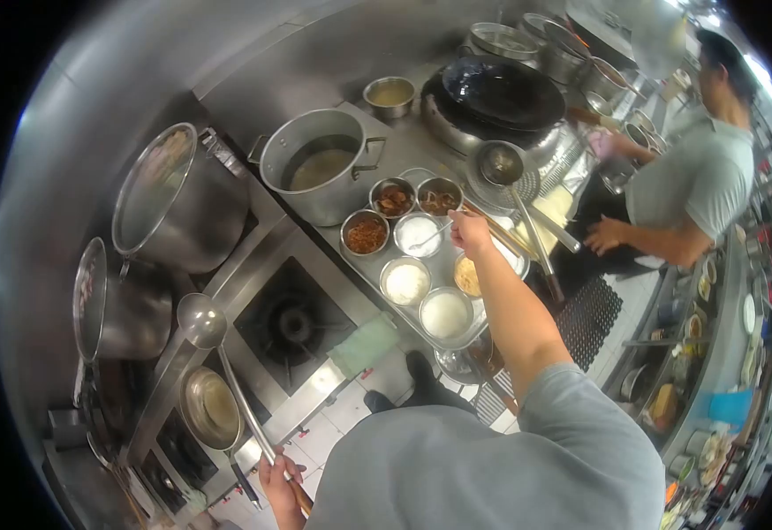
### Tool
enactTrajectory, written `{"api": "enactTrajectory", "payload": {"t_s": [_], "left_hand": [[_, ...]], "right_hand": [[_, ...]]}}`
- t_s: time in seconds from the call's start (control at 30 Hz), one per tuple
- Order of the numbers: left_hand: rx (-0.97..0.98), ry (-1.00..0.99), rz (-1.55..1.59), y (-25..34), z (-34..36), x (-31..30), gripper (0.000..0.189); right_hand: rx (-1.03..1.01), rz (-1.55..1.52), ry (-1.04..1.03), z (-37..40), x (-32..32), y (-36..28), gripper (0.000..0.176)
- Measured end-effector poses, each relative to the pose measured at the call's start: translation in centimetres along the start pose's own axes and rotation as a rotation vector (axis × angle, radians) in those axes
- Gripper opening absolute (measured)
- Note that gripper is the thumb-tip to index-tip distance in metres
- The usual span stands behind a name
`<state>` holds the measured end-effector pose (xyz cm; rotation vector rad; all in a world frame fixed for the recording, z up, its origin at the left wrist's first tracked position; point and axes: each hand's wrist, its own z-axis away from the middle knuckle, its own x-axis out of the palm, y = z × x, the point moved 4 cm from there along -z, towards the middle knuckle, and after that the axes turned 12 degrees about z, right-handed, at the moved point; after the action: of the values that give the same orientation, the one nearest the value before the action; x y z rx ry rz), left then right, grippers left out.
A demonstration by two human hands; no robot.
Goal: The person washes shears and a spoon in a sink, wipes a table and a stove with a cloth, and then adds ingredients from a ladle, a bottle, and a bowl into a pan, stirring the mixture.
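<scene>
My left hand [278,480] is wrapped round the handle of a long ladle [200,322], whose bowl hangs near the stove's left side. Stretched out ahead, my right hand [468,230] pinches a small spoon [432,236]. The spoon's tip is at a metal bowl of white powder [418,233]. Around it stand a bowl of reddish-brown seasoning [366,234], two bowls of dark sauce [394,200] [439,198], two more bowls of white grains [405,281] [446,315] and a bowl of yellowish powder [468,276], partly behind my forearm.
A tall pot of liquid [315,168] stands behind the bowls, near a black wok [501,93]. A gas burner [295,324] and a small pan [212,408] are on my left. A co-worker [691,163] stands at the right. A strainer and ladle [503,166] lie beyond my right hand.
</scene>
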<state>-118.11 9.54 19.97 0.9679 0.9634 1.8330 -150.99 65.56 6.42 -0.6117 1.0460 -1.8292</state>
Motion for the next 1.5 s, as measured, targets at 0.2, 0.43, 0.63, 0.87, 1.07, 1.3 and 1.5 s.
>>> {"api": "enactTrajectory", "payload": {"t_s": [0.2, 0.43, 0.63, 0.87, 1.07, 1.3, 1.5], "left_hand": [[-0.092, 0.041, -0.025, -0.7, 3.0, 0.3, 0.027], [-0.228, 0.068, 0.044, -1.4, 2.8, 2.3, 0.023], [-0.273, -0.012, -0.026, -1.4, 1.1, 3.1, 0.023], [-0.304, -0.12, -0.102, -0.8, 0.6, 5.0, 0.024], [-0.351, -0.18, -0.147, -0.7, 0.0, 4.8, 0.026], [-0.361, -0.252, -0.296, -0.4, -1.4, 6.1, 0.025], [-0.365, -0.34, -0.603, 0.0, -2.1, 7.1, 0.02]], "right_hand": [[-0.541, 0.699, 0.009, 6.6, 1.3, -1.8, 0.024], [-0.983, 0.943, 0.082, 12.9, -1.7, 0.4, 0.015], [-1.047, 0.959, 0.079, 13.7, -2.8, 0.0, 0.011], [-0.944, 0.907, 0.147, 15.7, -5.1, 0.5, 0.019], [-0.77, 0.832, 0.208, 16.6, -6.4, 3.3, 0.023], [-0.708, 0.663, 0.309, 16.5, -5.5, 3.7, 0.025], [-0.801, 0.73, 0.086, 16.1, 0.1, 0.8, 0.03]]}}
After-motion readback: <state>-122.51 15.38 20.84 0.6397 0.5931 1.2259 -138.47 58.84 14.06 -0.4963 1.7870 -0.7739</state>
